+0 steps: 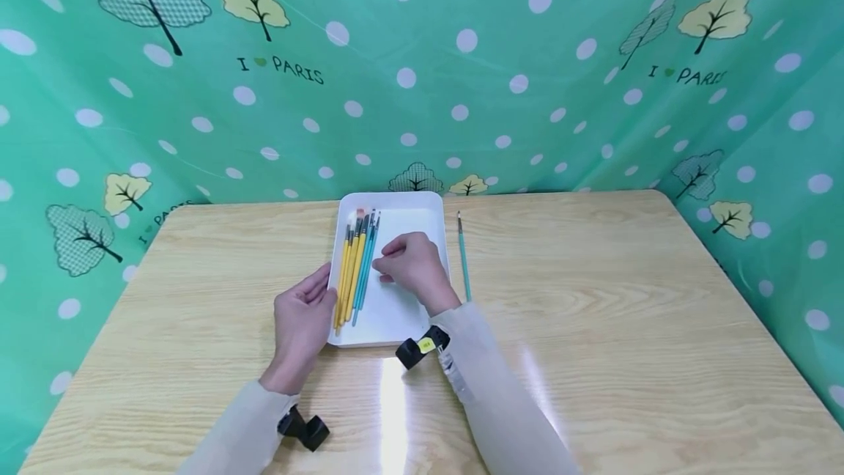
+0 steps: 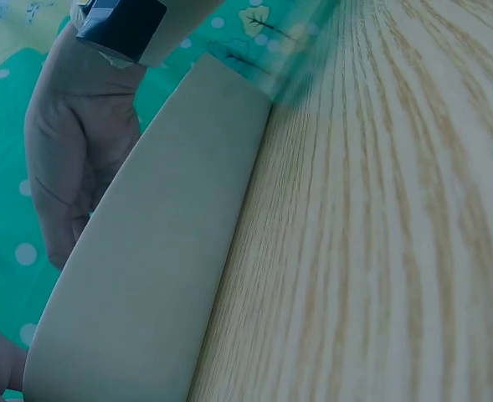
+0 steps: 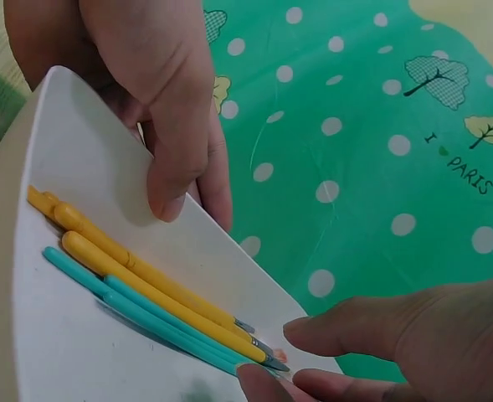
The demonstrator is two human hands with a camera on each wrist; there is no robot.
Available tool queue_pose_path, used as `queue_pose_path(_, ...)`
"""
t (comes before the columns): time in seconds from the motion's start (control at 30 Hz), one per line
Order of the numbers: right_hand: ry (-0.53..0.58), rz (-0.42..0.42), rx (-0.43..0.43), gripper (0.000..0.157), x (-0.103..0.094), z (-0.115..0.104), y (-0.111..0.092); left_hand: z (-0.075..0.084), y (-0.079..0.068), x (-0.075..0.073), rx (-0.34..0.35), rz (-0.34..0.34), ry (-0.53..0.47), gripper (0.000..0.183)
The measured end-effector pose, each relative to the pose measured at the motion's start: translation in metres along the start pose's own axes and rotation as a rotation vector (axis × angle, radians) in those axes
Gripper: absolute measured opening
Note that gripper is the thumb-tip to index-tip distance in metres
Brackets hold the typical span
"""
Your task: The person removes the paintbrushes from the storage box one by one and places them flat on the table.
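A white tray holds several paintbrushes with yellow handles and teal handles, lying side by side along its left part. At the tray's left wall, my left hand grips the rim, thumb over the inside and fingers outside, as the right wrist view also shows. My right hand hovers over the tray just right of the teal brushes, its fingertips close to them and apart from one another, with nothing seen between them. The tray's outer wall fills the middle of the left wrist view.
One more teal paintbrush lies on the wooden table just right of the tray, bristles pointing away. A green polka-dot cloth hangs behind the table and along its sides.
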State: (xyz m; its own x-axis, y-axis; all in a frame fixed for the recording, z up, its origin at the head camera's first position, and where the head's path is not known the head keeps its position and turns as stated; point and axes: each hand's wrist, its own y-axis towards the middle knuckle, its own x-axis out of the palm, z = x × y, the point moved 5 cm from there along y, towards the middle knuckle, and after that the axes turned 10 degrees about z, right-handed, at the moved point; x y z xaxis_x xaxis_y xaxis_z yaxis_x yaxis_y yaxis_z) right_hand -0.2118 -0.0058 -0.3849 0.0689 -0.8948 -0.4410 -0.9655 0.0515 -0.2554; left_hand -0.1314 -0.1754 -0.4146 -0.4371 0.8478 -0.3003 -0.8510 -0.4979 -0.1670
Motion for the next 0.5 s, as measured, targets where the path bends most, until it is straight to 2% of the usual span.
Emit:
queue_pose_path(0.23,-0.011,0.033,-0.014,0.019,0.007,-0.003,0.002,-0.001,-0.002,0.001,-0.001,-0.003,0.003,0.047)
queue_pose_path(0.5,-0.095,0.077,0.020,0.014,0.013,-0.002,0.005,0.000,-0.003,0.001,0.018,-0.003,-0.007,0.047)
